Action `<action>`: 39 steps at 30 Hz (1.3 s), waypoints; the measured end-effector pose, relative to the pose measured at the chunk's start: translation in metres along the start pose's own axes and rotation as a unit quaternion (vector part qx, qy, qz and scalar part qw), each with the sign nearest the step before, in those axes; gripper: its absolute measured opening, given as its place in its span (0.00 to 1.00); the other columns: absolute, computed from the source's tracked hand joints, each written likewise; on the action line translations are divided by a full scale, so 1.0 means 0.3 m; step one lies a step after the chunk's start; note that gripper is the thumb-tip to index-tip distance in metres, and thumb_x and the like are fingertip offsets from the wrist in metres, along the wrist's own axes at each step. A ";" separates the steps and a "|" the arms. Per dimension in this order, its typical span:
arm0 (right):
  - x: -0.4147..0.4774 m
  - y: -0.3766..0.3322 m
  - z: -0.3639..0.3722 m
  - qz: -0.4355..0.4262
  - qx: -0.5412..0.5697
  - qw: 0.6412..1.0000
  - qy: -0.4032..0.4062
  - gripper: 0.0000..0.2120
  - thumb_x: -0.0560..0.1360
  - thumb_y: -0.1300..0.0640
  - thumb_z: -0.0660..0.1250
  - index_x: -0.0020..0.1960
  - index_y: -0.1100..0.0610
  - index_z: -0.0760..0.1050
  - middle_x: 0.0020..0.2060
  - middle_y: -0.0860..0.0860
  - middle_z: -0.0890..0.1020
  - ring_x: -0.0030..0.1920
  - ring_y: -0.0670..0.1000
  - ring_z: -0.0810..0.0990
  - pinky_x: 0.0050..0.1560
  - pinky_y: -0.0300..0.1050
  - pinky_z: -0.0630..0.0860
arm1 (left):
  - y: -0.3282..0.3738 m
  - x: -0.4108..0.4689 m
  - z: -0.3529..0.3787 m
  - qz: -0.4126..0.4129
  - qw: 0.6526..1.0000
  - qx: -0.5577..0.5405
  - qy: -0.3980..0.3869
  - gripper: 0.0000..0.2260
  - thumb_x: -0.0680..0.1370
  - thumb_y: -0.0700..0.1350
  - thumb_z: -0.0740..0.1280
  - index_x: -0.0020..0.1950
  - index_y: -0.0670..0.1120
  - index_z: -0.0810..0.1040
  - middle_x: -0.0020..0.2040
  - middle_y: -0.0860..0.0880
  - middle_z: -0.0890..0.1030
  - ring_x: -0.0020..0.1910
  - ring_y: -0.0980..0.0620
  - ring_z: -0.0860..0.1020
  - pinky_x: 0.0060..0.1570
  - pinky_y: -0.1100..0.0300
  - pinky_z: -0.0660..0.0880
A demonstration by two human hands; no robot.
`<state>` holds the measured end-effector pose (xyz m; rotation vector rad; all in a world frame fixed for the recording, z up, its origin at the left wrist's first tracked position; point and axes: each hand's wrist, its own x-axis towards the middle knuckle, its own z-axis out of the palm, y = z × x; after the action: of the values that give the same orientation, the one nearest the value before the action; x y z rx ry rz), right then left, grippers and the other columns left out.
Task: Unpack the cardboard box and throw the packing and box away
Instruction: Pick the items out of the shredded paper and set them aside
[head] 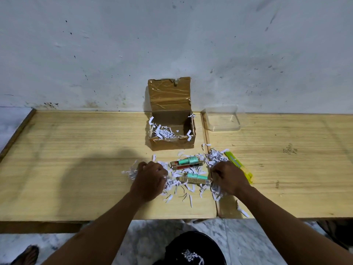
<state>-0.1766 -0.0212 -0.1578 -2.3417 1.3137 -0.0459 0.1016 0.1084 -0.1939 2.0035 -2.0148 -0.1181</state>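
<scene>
A small cardboard box [172,144] stands open by the wall, lid flap up, with a few white paper shreds inside. In front of it lies a heap of shredded paper [183,173] on the wooden table [76,159]. Two small teal-capped product packs [186,162] [194,178] lie among the shreds. My left hand [150,180] is closed on shreds at the heap's left side. My right hand [229,177] is closed on shreds at the right side, next to the nearer pack.
A yellow-green utility knife [239,166] lies just right of my right hand. A clear plastic lid or tray [222,119] sits by the wall. Below the table edge, a black bin [193,251] holds some shreds. A foot [26,255] shows at bottom left.
</scene>
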 end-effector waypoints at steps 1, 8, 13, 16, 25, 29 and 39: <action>0.001 -0.012 -0.006 -0.019 -0.023 0.999 0.028 0.10 0.71 0.55 0.61 0.41 0.52 0.81 0.41 0.51 0.83 0.44 0.56 0.80 0.38 0.46 0.73 | -0.008 0.002 -0.006 -0.016 1.000 -0.013 0.019 0.11 0.71 0.48 0.60 0.50 0.52 0.79 0.49 0.54 0.81 0.52 0.48 0.78 0.55 0.47 0.67; 0.010 -0.211 0.009 -0.110 -0.038 0.991 -0.068 0.25 0.65 0.42 0.65 0.59 0.49 0.77 0.57 0.49 0.80 0.58 0.55 0.78 0.56 0.48 0.76 | 0.031 0.101 0.040 -0.108 0.993 -0.036 0.033 0.23 0.78 0.53 0.57 0.70 0.45 0.72 0.69 0.45 0.74 0.72 0.43 0.69 0.71 0.35 0.58; 0.044 -0.235 0.055 -0.078 -0.136 0.979 -0.129 0.29 0.70 0.44 0.70 0.67 0.50 0.67 0.63 0.51 0.77 0.64 0.56 0.74 0.68 0.58 0.65 | 0.035 0.102 0.124 -0.151 0.988 -0.001 -0.033 0.28 0.81 0.56 0.49 0.74 0.43 0.68 0.74 0.41 0.69 0.75 0.40 0.64 0.71 0.34 0.58; 0.056 -0.229 0.044 -0.099 -0.147 0.977 -0.115 0.25 0.71 0.45 0.70 0.65 0.49 0.69 0.59 0.50 0.80 0.61 0.56 0.77 0.67 0.57 0.65 | 0.028 0.093 0.151 -0.150 0.988 0.011 -0.032 0.28 0.82 0.56 0.45 0.78 0.45 0.62 0.78 0.44 0.62 0.78 0.43 0.57 0.74 0.39 0.54; 0.085 -0.181 -0.046 -0.155 -0.127 0.977 -0.072 0.27 0.67 0.36 0.67 0.58 0.50 0.68 0.48 0.50 0.80 0.49 0.57 0.78 0.51 0.52 0.70 | 0.026 0.092 0.160 -0.156 0.987 0.016 -0.032 0.27 0.82 0.55 0.45 0.79 0.47 0.57 0.80 0.47 0.56 0.80 0.46 0.51 0.76 0.42 0.50; 0.114 -0.197 -0.078 -0.149 -0.071 0.986 -0.024 0.24 0.65 0.40 0.63 0.57 0.50 0.67 0.46 0.50 0.79 0.49 0.58 0.77 0.48 0.51 0.68 | 0.030 0.091 0.162 -0.159 0.987 0.022 -0.034 0.26 0.83 0.55 0.46 0.80 0.47 0.56 0.80 0.47 0.56 0.80 0.45 0.51 0.76 0.41 0.50; 0.224 -0.272 0.008 -0.141 -0.160 0.976 -0.044 0.26 0.67 0.40 0.72 0.61 0.50 0.75 0.59 0.49 0.79 0.53 0.55 0.81 0.45 0.45 0.73 | 0.030 0.092 0.163 -0.159 0.986 0.029 -0.039 0.27 0.82 0.55 0.46 0.80 0.47 0.56 0.80 0.46 0.57 0.80 0.44 0.51 0.76 0.41 0.50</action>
<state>-0.0739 -0.0391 -0.1400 -2.7528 0.9984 0.1932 0.0805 0.0741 -0.2339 2.3793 -1.7434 -0.2120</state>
